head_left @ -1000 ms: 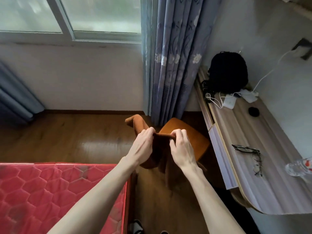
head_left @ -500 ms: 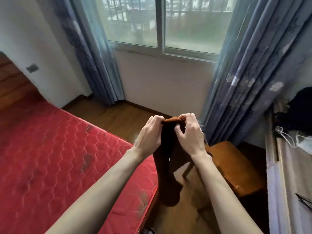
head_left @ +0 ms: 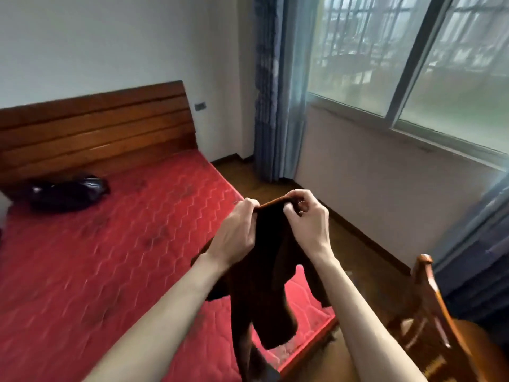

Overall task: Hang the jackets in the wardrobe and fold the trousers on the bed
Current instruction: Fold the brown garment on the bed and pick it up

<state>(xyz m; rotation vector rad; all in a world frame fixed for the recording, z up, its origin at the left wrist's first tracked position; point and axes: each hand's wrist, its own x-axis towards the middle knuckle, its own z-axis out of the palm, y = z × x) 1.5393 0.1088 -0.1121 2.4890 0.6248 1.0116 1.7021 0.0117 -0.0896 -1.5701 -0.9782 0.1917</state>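
A pair of dark brown trousers (head_left: 271,285) hangs from both my hands above the near right corner of the bed. My left hand (head_left: 237,232) grips the top edge on the left, and my right hand (head_left: 305,219) pinches the same edge on the right. The legs dangle down past the mattress edge. The bed (head_left: 96,257) has a bare red quilted mattress and a wooden headboard (head_left: 96,128). A black shiny garment (head_left: 66,191), perhaps a jacket, lies crumpled near the headboard at the left.
A wooden chair (head_left: 435,321) stands at the lower right beside me. Blue curtains (head_left: 275,92) hang in the corner by a large window (head_left: 413,56). A strip of wooden floor (head_left: 344,235) runs between the bed and the window wall.
My view has swung left from the desk and chair to the bed and headboard. Both hands kept hold of the trousers and carried them over the bed's corner.
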